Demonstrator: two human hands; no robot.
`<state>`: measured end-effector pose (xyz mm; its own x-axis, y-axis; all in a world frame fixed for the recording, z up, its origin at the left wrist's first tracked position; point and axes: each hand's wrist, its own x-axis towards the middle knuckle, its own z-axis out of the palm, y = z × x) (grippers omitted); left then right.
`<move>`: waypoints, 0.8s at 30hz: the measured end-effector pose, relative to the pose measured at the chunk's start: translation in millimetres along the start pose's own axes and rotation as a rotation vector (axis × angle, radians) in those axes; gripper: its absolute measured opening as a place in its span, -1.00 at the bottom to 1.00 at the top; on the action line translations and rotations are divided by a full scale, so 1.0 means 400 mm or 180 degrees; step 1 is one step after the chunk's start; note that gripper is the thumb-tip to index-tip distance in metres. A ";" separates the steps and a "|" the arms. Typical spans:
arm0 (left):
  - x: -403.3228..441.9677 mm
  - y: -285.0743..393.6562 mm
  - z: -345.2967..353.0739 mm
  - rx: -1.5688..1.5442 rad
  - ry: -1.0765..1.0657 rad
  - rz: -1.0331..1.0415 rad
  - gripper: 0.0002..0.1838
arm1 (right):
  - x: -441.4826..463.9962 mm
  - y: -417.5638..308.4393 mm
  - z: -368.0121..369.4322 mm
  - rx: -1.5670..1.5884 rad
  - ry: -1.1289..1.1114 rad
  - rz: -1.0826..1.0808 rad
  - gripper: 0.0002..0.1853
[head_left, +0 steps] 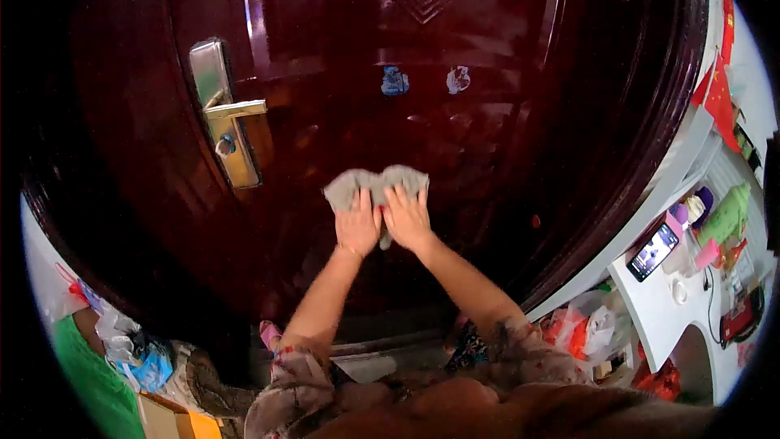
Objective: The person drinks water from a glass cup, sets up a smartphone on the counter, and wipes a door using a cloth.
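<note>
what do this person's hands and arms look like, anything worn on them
The left hand and right hand wear no gloves. Loose, greyish-brown fabric sleeves with a blurred reddish pattern end around the elbows, leaving both forearms bare. A thin line at the left wrist may be a band.

What looks like a home, at a large door.
The glossy dark-red door (479, 138) has a carved angular pattern (422, 4) and a metal lever handle (236, 110) with a lock, like a house's front door. Household clutter crowds both sides: at right, a white desk (638, 297) bearing a lit phone (653, 250), a red flag (718, 106) above and plastic bags (600, 329) below; at left, more bags and a cardboard box (160, 418).
</note>
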<state>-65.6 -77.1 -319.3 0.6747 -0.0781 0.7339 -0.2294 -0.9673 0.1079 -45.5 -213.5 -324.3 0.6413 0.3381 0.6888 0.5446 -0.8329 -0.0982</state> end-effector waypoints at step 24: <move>0.135 -0.182 -0.071 0.0390 0.0343 -0.0527 -0.35 | 0.267 -0.098 -0.005 -0.0489 0.0797 -0.1202 -0.56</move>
<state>-32.3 -4.2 -268.4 0.6158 0.1040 0.7810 -0.0305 -0.9874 0.1555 0.6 -145.7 -245.5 0.2537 0.5295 0.8095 0.6162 -0.7336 0.2867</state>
